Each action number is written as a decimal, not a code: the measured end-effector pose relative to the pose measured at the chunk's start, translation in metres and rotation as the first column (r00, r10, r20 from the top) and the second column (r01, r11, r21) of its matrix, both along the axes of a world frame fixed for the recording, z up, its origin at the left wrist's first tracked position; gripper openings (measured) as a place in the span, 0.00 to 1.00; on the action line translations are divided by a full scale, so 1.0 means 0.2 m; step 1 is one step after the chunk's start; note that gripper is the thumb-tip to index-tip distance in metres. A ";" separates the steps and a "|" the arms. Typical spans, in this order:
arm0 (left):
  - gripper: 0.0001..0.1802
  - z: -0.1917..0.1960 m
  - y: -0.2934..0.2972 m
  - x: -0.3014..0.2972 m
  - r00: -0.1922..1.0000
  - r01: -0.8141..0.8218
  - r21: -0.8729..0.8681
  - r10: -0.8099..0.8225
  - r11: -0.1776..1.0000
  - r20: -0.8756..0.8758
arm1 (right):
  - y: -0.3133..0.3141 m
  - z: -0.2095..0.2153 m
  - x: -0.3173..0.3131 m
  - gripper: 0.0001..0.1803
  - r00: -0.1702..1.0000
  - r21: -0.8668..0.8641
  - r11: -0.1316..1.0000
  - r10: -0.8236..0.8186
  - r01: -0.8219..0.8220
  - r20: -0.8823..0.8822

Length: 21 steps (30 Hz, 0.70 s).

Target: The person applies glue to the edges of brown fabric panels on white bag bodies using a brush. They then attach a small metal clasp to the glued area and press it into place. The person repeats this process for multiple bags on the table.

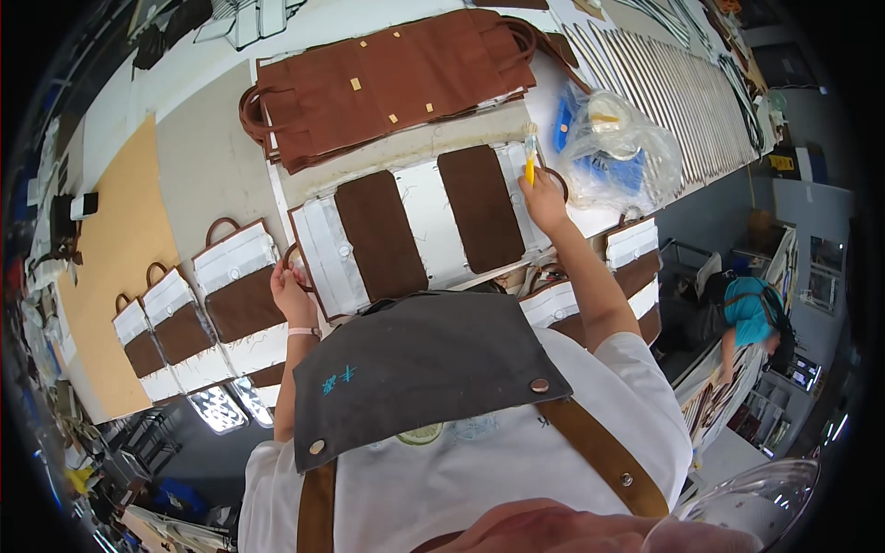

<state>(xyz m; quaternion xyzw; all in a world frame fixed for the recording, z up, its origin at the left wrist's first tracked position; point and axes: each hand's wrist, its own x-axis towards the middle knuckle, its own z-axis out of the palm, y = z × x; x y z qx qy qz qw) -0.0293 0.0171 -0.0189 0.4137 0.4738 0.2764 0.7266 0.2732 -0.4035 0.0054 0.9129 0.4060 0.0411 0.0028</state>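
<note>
My right hand (544,196) grips a yellow-handled brush (530,150), its bristles at the far right end of a pair of white-and-brown bag panels (419,226) laid flat on the workbench. My left hand (290,286) presses the left edge of the same panels, fingers by a brown loop handle. It holds nothing that I can see. The panels carry two dark brown rectangles side by side between white strips.
A stack of brown panels (387,83) lies beyond. Three smaller white-and-brown pieces (198,309) line the left. A clear plastic bag (613,147) with blue items sits right of the brush. More pieces (631,276) hang at the right edge. Another person (751,318) bends below right.
</note>
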 end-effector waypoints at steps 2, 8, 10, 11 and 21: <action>0.15 0.01 -0.01 0.00 1.000 0.003 0.011 -0.003 1.000 -0.031 | 0.02 -0.01 0.03 0.12 0.999 -0.098 0.995 -0.030 0.028 -0.022; 0.14 -0.02 0.01 0.01 0.986 0.037 0.143 -0.014 0.989 -0.164 | 0.03 0.01 0.03 0.11 1.000 -0.006 1.000 -0.020 0.020 -0.023; 0.14 -0.07 0.02 -0.01 0.972 0.081 0.234 -0.025 0.969 -0.232 | 0.03 0.01 0.04 0.11 1.000 -0.016 1.000 0.015 -0.016 -0.016; 0.14 -0.07 0.02 0.00 0.953 0.133 0.297 -0.040 0.946 -0.299 | 0.03 0.02 0.03 0.12 1.000 -0.025 1.000 0.016 -0.017 -0.025; 0.17 0.17 0.11 0.27 0.717 0.676 0.696 -0.001 0.240 -0.697 | 0.33 0.37 -0.13 0.16 0.958 0.210 0.973 -0.028 0.091 -0.284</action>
